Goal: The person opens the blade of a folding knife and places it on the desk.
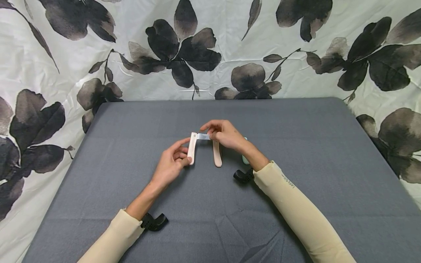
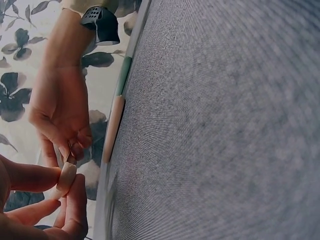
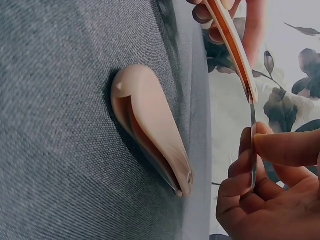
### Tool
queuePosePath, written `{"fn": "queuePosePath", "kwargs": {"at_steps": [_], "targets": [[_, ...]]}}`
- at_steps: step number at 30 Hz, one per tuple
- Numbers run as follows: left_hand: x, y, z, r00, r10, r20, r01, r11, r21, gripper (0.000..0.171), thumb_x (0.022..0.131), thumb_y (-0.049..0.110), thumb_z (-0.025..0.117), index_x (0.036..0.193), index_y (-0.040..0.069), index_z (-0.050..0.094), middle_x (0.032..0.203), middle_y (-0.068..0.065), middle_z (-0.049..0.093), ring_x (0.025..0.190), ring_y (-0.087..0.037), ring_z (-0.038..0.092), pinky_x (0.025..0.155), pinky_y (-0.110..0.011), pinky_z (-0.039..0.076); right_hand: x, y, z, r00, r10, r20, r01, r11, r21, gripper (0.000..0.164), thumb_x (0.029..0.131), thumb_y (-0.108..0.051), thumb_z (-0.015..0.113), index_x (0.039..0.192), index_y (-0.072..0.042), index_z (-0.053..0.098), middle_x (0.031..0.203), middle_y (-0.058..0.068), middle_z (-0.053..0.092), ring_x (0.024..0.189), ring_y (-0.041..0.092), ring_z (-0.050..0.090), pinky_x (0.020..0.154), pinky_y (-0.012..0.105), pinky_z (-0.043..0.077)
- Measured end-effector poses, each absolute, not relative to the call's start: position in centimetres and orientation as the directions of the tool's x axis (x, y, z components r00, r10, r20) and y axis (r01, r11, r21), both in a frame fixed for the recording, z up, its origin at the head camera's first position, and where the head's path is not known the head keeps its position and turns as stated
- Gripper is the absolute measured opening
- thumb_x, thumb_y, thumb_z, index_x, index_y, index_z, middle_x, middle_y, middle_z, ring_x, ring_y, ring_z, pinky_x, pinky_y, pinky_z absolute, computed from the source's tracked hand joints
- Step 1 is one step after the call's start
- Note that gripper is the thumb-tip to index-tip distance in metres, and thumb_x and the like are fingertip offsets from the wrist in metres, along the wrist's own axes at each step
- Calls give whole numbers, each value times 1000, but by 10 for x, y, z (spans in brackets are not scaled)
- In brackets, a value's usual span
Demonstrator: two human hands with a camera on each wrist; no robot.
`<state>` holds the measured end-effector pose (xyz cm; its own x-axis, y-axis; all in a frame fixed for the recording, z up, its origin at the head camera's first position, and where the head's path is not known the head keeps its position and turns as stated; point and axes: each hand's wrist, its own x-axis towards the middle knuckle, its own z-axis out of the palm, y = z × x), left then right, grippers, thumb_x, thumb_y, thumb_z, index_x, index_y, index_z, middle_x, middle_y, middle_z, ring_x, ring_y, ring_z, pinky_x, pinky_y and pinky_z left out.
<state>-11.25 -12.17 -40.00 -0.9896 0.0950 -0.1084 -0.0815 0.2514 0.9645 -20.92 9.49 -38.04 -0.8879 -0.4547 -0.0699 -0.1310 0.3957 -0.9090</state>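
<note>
Behind everything hangs a big white cloth [image 1: 236,40] with dark flowers on it. In front of it is your wide gray surface [image 1: 98,175]. Your arms reach in over it in cream sleeves [image 1: 299,208], and a black wrist camera [image 1: 156,222] sits at each wrist.

Your left hand [image 1: 171,160] and your right hand [image 1: 227,134] are close together, up off the surface. Between them is a folding knife, bent open like a corner. Its pale pink handle [image 1: 192,149] stands at your left hand, with the long slot showing in the right wrist view. Your left fingers are bent and pinch this handle, thumb on one side and fingers on the other, with just the handle in the gap.

Near your right hand, on the surface, lies a second pink knife [image 1: 217,155], folded up. You aren't touching it. Past it, under your right forearm, is a green thing [image 1: 245,160]; your arm hides most of it, so I can't be sure what it is.

Smallest is the shiny blade [image 1: 203,136]. It sticks out sideways from the handle's top end to your right hand. Your right fingers are curled, and they pinch it flat against your thumb.
</note>
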Motion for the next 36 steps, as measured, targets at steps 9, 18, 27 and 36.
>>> {"fn": "queuePosePath", "kwargs": {"at_steps": [9,18,27,36], "targets": [[-112,-120,-402,-988,108,-113,-81,264,961,63,90,-5,67,150,13,56,116,-19,64,88,-13,64,70,-20,51,-211,97,-383,-893,-441,-91,-97,384,-918,42,93,3,55,132,-4,68,107,22,67,85,25,58,69,28,45],[-111,-120,-403,-986,116,-117,-82,270,959,63,91,-6,67,149,14,57,114,-19,64,88,-16,63,70,-23,52,-214,98,-383,-898,-429,-97,-77,371,-925,44,94,4,56,136,-4,64,104,20,68,86,26,58,69,28,44],[-110,-119,-401,-982,138,-127,-90,247,965,63,89,-7,68,148,11,58,112,-20,66,85,-12,65,71,-21,52,-217,99,-381,-900,-423,-104,-62,362,-930,43,94,2,56,137,-4,64,98,11,68,84,21,58,72,30,45],[-109,-117,-400,-986,95,-133,-114,184,976,65,90,-8,69,149,13,56,111,-15,64,84,-9,65,70,-22,52,-215,96,-382,-924,-346,-165,57,301,-952,39,102,-8,59,140,-5,61,112,14,71,100,31,65,86,40,54]]}}
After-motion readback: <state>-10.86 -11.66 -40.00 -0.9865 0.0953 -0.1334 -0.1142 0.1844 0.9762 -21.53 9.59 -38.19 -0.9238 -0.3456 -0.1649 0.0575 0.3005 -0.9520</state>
